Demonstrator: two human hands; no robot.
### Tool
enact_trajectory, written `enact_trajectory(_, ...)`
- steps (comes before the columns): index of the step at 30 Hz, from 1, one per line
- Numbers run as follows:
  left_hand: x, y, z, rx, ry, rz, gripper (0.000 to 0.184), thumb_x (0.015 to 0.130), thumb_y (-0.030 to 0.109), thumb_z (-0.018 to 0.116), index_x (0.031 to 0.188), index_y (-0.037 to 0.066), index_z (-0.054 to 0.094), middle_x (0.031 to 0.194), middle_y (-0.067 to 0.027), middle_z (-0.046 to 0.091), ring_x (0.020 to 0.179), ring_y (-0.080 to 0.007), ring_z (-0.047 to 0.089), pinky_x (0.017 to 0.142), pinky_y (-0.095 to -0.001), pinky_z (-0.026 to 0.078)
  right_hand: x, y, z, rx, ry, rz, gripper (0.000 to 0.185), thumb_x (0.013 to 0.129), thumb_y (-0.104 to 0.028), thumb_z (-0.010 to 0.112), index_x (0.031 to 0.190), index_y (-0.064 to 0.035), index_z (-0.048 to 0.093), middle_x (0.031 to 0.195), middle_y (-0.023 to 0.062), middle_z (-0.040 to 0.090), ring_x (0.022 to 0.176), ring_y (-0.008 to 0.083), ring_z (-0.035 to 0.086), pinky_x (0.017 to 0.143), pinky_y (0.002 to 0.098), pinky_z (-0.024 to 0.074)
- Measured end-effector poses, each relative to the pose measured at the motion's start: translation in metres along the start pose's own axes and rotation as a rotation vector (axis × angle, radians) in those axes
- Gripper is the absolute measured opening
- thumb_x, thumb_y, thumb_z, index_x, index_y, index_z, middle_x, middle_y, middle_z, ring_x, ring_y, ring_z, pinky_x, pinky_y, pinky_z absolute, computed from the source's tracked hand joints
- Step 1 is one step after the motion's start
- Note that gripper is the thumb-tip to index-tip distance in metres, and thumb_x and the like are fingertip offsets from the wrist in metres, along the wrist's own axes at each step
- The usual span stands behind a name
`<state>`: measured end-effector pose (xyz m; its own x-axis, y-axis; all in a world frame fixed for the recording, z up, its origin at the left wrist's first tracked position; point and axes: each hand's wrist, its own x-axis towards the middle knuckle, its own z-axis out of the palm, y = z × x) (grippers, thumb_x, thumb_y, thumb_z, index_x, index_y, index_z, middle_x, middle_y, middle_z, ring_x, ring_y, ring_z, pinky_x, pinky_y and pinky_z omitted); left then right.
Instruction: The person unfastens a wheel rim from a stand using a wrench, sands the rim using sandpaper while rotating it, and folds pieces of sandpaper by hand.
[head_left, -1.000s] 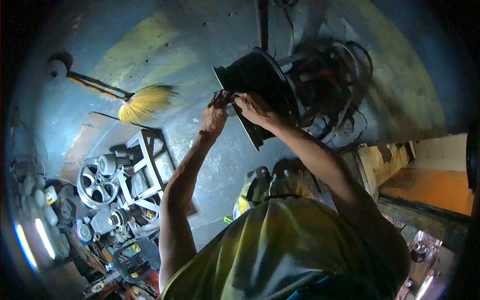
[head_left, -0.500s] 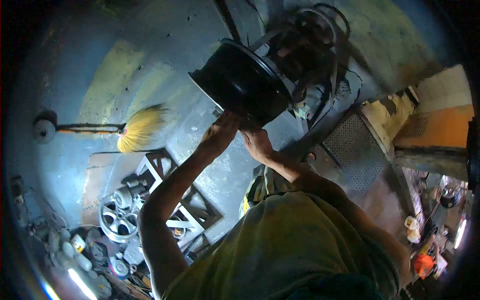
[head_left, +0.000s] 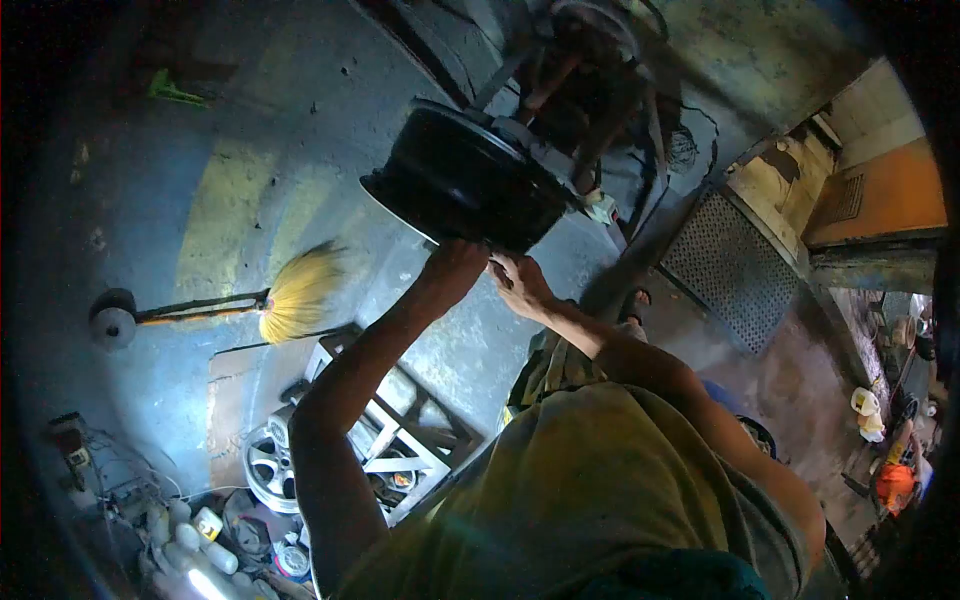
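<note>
A black wheel rim [head_left: 470, 185] hangs on its side, with its far face against a dark machine [head_left: 590, 90]. My left hand [head_left: 458, 268] is closed at the rim's lower edge, knuckles up; whatever its fingers hold is hidden. Just to its right, my right hand [head_left: 522, 286] has bent fingers pinched together close to the left fingertips. Something small may be between them, but it is too dark to make out. Both hands touch or nearly touch the near underside of the barrel.
A yellow-bristled broom [head_left: 300, 295] lies on the floor at left. Below it are a silver alloy wheel [head_left: 268, 465], a white metal frame [head_left: 400, 462] and several bottles [head_left: 190, 540]. A perforated metal plate [head_left: 730, 268] lies to the right, beside an orange panel [head_left: 880, 205].
The view has shifted, so the broom and floor items appear farther right and lower. Both hands stay at the rim's lower edge, with the right fingers now showing more clearly.
</note>
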<state>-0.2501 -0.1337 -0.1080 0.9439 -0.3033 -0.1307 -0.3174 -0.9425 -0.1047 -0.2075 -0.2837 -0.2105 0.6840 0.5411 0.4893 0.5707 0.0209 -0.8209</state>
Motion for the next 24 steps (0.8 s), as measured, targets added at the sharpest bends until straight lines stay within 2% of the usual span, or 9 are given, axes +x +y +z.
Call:
enact_trajectory(5,0.009,0.002,0.008,-0.126,-0.059,-0.072,0.009,0.073,0.002,0.066,0.082,0.006,0.066,0.08,-0.011,0.065,0.078,-0.0253,0.066,0.066,-0.0362,0.053,-0.012,0.008,0.005,-0.096,0.018,-0.083,0.019,0.088,-0.007,0.06,0.106,-0.004,0.056,0.085,0.0218,0.062,0.07,0.0407,0.061,0.056,0.0441,0.0467)
enact_trajectory(8,0.012,0.006,0.017,-0.107,0.023,-0.043,0.01,0.072,0.0,0.066,0.081,0.006,0.067,0.082,-0.0132,0.066,0.08,-0.0266,0.067,0.067,-0.0376,0.054,-0.01,0.006,0.003,-0.022,0.065,-0.061,0.023,0.088,-0.006,0.059,0.11,-0.0033,0.055,0.085,0.0214,0.062,0.07,0.0406,0.061,0.056,0.0437,0.0469)
enact_trajectory(11,0.016,0.009,0.018,-0.091,-0.007,-0.047,0.01,0.07,0.001,0.067,0.08,0.005,0.067,0.082,-0.0133,0.066,0.078,-0.0259,0.067,0.066,-0.0367,0.054,-0.006,-0.009,-0.011,0.147,0.01,0.044,0.02,0.088,-0.006,0.059,0.108,-0.0023,0.057,0.082,0.0224,0.061,0.068,0.04,0.06,0.055,0.043,0.0461)
enact_trajectory(13,0.012,0.013,0.015,0.044,-0.105,0.029,0.008,0.072,0.002,0.065,0.079,0.005,0.067,0.081,-0.0123,0.066,0.078,-0.0249,0.067,0.066,-0.0364,0.053,-0.005,-0.018,-0.014,0.17,-0.08,0.319,0.015,0.089,-0.006,0.058,0.104,-0.0018,0.058,0.08,0.0228,0.061,0.068,0.0398,0.06,0.055,0.0424,0.0456)
enact_trajectory(17,0.0,0.02,0.01,0.051,-0.107,-0.044,0.01,0.075,0.003,0.063,0.084,0.004,0.066,0.08,-0.0107,0.065,0.08,-0.0245,0.066,0.072,-0.0363,0.053,-0.013,-0.009,0.0,0.079,-0.013,0.161,0.012,0.09,-0.006,0.057,0.102,-0.0016,0.058,0.081,0.023,0.06,0.071,0.0406,0.061,0.056,0.0421,0.0457)
enact_trajectory(19,-0.012,0.019,0.009,0.133,0.311,0.028,0.011,0.077,0.005,0.061,0.088,0.004,0.065,0.088,-0.0111,0.064,0.087,-0.0243,0.064,0.079,-0.0364,0.051,-0.013,-0.01,0.006,0.026,-0.018,0.193,0.011,0.091,-0.006,0.056,0.1,-0.0017,0.059,0.082,0.0228,0.061,0.075,0.0423,0.061,0.059,0.0431,0.047)
enact_trajectory(20,-0.014,0.017,0.01,0.134,0.312,0.026,0.011,0.077,0.005,0.061,0.088,0.004,0.065,0.088,-0.0111,0.064,0.087,-0.0243,0.064,0.079,-0.0364,0.051,-0.013,-0.012,0.008,0.027,-0.019,0.19,0.011,0.091,-0.006,0.056,0.1,-0.0017,0.059,0.082,0.0228,0.061,0.075,0.0423,0.061,0.059,0.0431,0.047)
enact_trajectory(22,-0.013,0.005,0.016,-0.135,-0.037,-0.096,0.027,0.088,0.009,0.055,0.115,0.003,0.056,0.113,-0.0176,0.058,0.098,-0.0331,0.06,0.086,-0.0402,0.05,-0.005,-0.015,0.013,-0.031,0.043,0.117,0.01,0.091,-0.006,0.057,0.099,-0.0008,0.06,0.084,0.0227,0.062,0.079,0.0432,0.06,0.062,0.0444,0.048)
enact_trajectory(24,-0.012,-0.004,0.026,-0.04,0.103,-0.057,0.021,0.084,0.008,0.058,0.104,0.003,0.059,0.106,-0.0152,0.06,0.096,-0.0293,0.061,0.083,-0.0383,0.051,0.002,-0.021,0.019,-0.075,0.052,0.128,0.01,0.09,-0.006,0.057,0.098,-0.0003,0.06,0.085,0.0226,0.063,0.079,0.0436,0.06,0.063,0.0448,0.0485)
